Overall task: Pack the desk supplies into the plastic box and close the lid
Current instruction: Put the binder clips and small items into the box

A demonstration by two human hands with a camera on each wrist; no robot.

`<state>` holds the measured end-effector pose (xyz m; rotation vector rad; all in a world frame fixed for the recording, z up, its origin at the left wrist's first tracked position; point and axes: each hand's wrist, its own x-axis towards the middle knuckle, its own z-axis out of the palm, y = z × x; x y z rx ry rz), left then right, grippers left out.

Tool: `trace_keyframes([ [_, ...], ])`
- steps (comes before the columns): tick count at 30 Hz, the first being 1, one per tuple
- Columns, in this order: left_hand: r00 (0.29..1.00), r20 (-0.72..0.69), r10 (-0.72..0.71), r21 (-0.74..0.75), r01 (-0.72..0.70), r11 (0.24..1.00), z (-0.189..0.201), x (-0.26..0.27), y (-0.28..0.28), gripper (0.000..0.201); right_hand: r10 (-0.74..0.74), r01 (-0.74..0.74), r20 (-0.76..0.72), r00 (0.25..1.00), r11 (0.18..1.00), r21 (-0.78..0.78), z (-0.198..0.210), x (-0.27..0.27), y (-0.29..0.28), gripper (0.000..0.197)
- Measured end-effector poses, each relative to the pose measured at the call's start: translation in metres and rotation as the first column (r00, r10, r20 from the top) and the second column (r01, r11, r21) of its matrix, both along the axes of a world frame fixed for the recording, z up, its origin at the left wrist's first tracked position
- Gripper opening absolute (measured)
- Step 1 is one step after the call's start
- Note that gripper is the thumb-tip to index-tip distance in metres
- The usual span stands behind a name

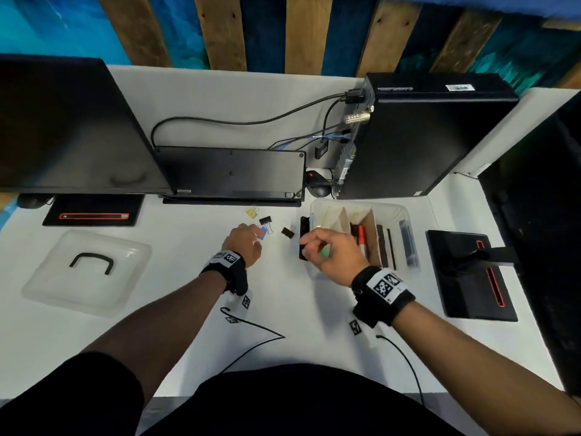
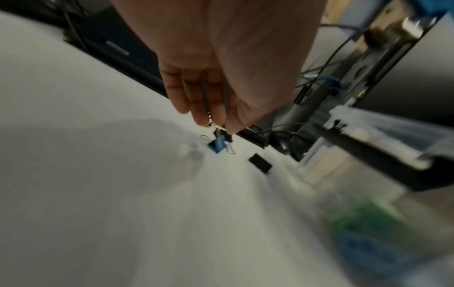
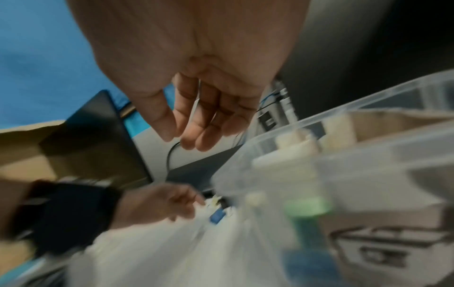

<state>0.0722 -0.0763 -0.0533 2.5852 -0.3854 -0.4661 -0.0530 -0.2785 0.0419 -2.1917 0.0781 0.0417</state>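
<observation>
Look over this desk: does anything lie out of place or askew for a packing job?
Yes. Binder clips lie loose on the white desk, outside the plastic box: a yellow clip, a blue clip under the left hand and a black clip. The lid lies off, far left.
</observation>
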Motion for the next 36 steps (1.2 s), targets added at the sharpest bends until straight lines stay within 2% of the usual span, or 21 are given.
trace_keyframes([
  [2,0.997,0.057,0.052,0.134,-0.059,0.989,0.0,0.013,0.005,0.04,0.114,-0.111,0.039,0.993,0.991,-0.071,-0.009,-0.005,0.032,0.016],
  [5,0.996,0.047,0.076,0.167,-0.082,0.982,0.002,0.034,0.008,0.061,0.198,-0.214,-0.102,0.975,0.962,-0.172,-0.03,0.0,0.068,0.023],
  [10,0.988,-0.003,-0.156,0.151,0.154,0.976,0.002,0.061,0.002,0.073,0.074,-0.174,-0.362,0.929,0.951,-0.254,-0.049,0.028,0.094,0.049],
  [13,0.958,-0.08,-0.276,0.197,0.287,0.938,-0.007,0.068,-0.001,0.081,-0.08,-0.037,-0.398,0.914,0.96,-0.278,-0.061,0.056,0.096,0.057],
  [15,0.938,-0.089,-0.336,0.227,0.347,0.91,-0.012,0.068,0.0,0.077,-0.15,0.006,-0.422,0.894,0.946,-0.325,-0.073,0.073,0.095,0.064],
  [18,0.919,0.049,-0.391,0.23,0.37,0.9,-0.017,0.063,0.006,0.051,-0.186,-0.063,-0.479,0.858,0.887,-0.458,-0.089,0.088,0.095,0.079],
  [20,0.92,0.089,-0.381,0.234,0.352,0.906,-0.02,0.056,0.014,0.043,-0.183,-0.121,-0.48,0.858,0.837,-0.534,-0.098,0.092,0.097,0.082],
  [24,0.94,0.115,-0.322,0.202,0.295,0.934,-0.032,0.034,0.032,0.042,-0.188,-0.153,-0.487,0.853,0.802,-0.577,-0.113,0.095,0.097,0.077],
  [29,0.953,0.12,-0.279,0.124,0.264,0.956,-0.041,0.016,0.05,0.045,-0.143,-0.182,-0.429,0.892,0.754,-0.631,-0.111,0.101,0.097,0.046],
  [33,0.966,0.091,-0.244,0.039,0.241,0.97,-0.041,0.008,0.057,0.054,-0.163,-0.169,-0.47,0.868,0.791,-0.588,-0.112,0.097,0.097,0.04],
  [36,0.955,0.149,-0.255,0.004,0.258,0.966,-0.042,0.001,0.063,0.041,-0.151,-0.105,-0.439,0.886,0.856,-0.506,-0.112,0.091,0.097,0.036],
])
